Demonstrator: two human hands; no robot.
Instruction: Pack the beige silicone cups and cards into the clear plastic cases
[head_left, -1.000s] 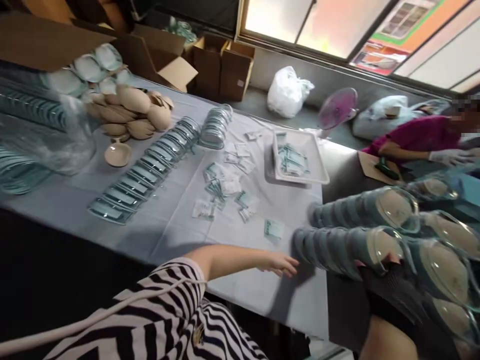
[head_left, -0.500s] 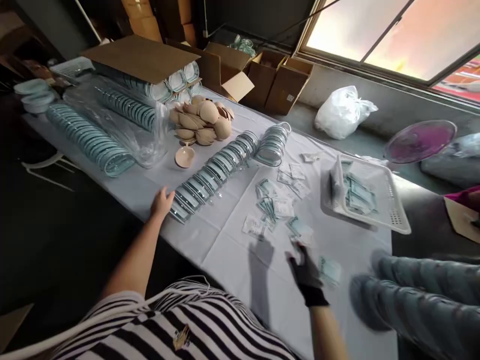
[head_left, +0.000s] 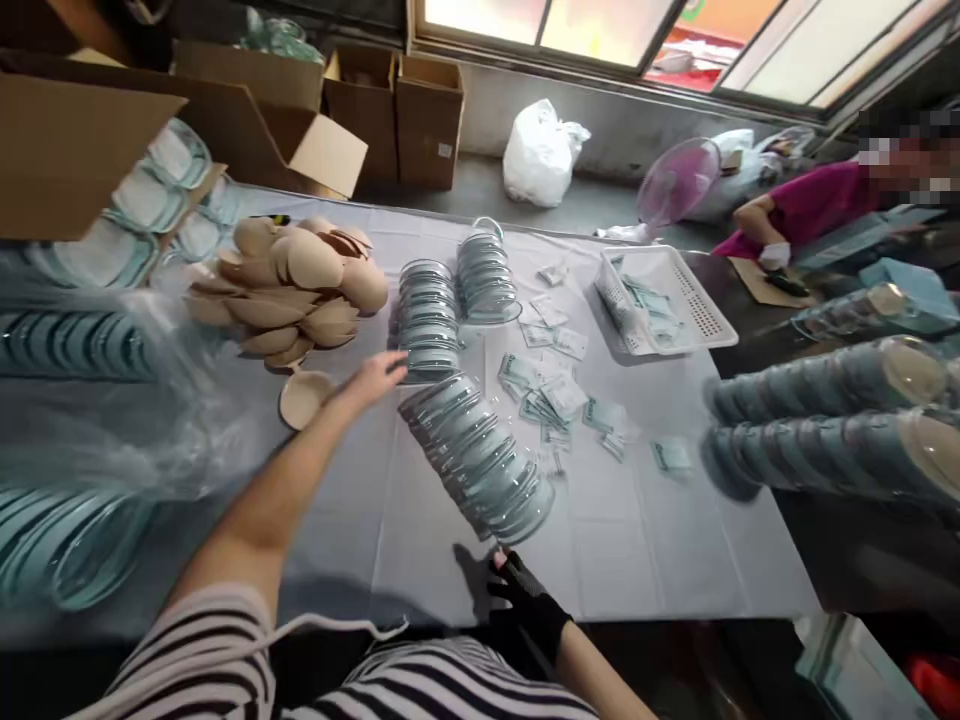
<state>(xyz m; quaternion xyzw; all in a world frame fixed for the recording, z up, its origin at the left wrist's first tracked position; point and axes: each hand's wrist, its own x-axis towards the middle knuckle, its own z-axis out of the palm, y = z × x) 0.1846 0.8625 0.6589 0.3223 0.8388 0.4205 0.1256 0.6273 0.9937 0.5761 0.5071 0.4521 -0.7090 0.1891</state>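
The person's left hand [head_left: 379, 375] reaches out across the grey tablecloth [head_left: 360, 520], fingers spread open and holding nothing, its fingertips at the far end of a slanted row of clear lids [head_left: 476, 455] that lies on its side mid-table; the right hand [head_left: 525, 595], in a black glove, sits at the near end of that row, fingers loosely curled and touching the last lid, though whether it grips it cannot be told. Just beyond the left hand stand two more stacks of clear lids [head_left: 450, 310]; to its left lies a heap of beige bowls [head_left: 296, 290], one bowl [head_left: 302, 395] apart and nearer. Small printed sachets [head_left: 555, 395] lie scattered right of the row; a white tray [head_left: 664, 310] holds more; a co-worker in a magenta top [head_left: 814, 205] sits far right.
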